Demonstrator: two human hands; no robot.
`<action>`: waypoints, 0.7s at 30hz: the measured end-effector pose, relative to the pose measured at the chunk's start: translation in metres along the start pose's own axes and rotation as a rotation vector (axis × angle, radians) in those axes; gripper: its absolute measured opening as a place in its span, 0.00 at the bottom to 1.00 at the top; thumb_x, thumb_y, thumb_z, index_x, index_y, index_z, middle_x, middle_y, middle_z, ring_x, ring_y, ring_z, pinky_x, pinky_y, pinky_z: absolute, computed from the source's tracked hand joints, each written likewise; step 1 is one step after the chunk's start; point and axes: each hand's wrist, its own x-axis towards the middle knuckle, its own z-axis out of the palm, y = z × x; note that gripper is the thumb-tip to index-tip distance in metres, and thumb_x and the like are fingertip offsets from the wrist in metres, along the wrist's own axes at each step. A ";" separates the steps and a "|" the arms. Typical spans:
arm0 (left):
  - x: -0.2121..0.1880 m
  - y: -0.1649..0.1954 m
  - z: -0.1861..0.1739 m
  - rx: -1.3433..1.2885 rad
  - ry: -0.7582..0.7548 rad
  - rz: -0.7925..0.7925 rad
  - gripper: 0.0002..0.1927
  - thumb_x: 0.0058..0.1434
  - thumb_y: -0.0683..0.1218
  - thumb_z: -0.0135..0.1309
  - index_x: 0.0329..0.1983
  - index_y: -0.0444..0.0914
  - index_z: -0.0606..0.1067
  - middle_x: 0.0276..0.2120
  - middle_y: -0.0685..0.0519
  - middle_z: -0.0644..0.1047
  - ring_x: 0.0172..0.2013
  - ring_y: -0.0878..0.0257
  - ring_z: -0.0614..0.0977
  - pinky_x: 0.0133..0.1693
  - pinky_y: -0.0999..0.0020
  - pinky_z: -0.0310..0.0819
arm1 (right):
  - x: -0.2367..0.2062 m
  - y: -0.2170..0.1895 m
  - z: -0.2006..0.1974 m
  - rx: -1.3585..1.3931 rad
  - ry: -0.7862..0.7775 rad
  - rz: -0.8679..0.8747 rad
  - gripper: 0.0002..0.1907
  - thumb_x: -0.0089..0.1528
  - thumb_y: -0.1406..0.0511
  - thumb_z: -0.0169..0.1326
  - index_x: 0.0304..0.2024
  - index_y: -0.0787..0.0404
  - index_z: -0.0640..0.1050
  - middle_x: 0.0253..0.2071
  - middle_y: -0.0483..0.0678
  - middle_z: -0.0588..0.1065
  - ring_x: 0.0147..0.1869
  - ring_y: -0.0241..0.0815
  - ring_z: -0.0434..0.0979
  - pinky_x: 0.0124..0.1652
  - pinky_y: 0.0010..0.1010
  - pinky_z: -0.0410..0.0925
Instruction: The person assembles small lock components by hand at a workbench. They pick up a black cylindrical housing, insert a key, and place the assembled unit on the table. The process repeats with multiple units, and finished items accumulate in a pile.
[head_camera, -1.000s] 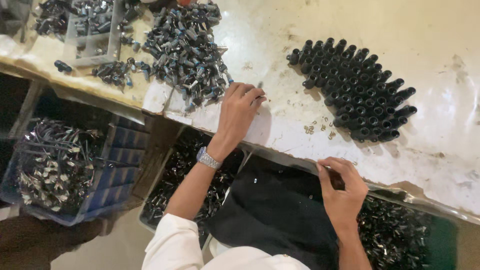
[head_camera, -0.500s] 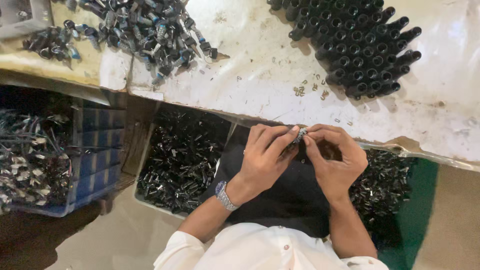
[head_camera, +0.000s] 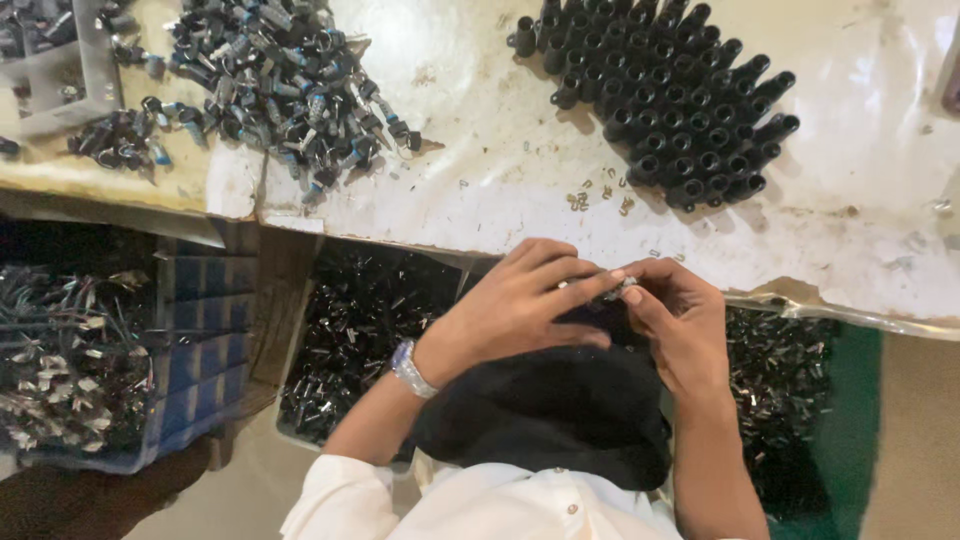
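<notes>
Both hands meet just below the near edge of the worn white worktable (head_camera: 520, 180). The left hand (head_camera: 520, 305), wrist bent, and the right hand (head_camera: 680, 325) pinch one small silvery metal part (head_camera: 622, 290) between their fingertips, above a black cloth (head_camera: 550, 410).

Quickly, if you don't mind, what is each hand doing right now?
Left hand: fingers pinched shut on a small metal part.
Right hand: fingers pinched shut on the same part.
</notes>
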 end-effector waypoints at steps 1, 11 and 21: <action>0.004 -0.012 -0.005 -0.119 -0.047 -0.023 0.21 0.56 0.52 0.68 0.49 0.39 0.79 0.44 0.52 0.79 0.46 0.56 0.79 0.50 0.58 0.73 | -0.001 -0.004 -0.003 -0.082 -0.016 -0.070 0.12 0.65 0.70 0.60 0.49 0.71 0.76 0.39 0.47 0.75 0.38 0.31 0.68 0.38 0.23 0.62; 0.077 -0.138 0.021 0.081 0.243 -0.493 0.18 0.59 0.48 0.69 0.49 0.38 0.80 0.44 0.48 0.80 0.37 0.57 0.81 0.39 0.67 0.78 | -0.013 -0.016 0.014 0.202 -0.068 -0.118 0.16 0.73 0.60 0.50 0.56 0.62 0.65 0.30 0.45 0.65 0.34 0.37 0.65 0.39 0.34 0.65; -0.013 0.001 0.029 -0.658 0.005 -0.522 0.22 0.74 0.37 0.48 0.71 0.36 0.67 0.49 0.47 0.78 0.46 0.66 0.81 0.50 0.73 0.77 | -0.014 0.009 0.009 0.501 -0.075 0.099 0.10 0.70 0.67 0.55 0.52 0.63 0.72 0.30 0.48 0.69 0.26 0.29 0.62 0.26 0.22 0.59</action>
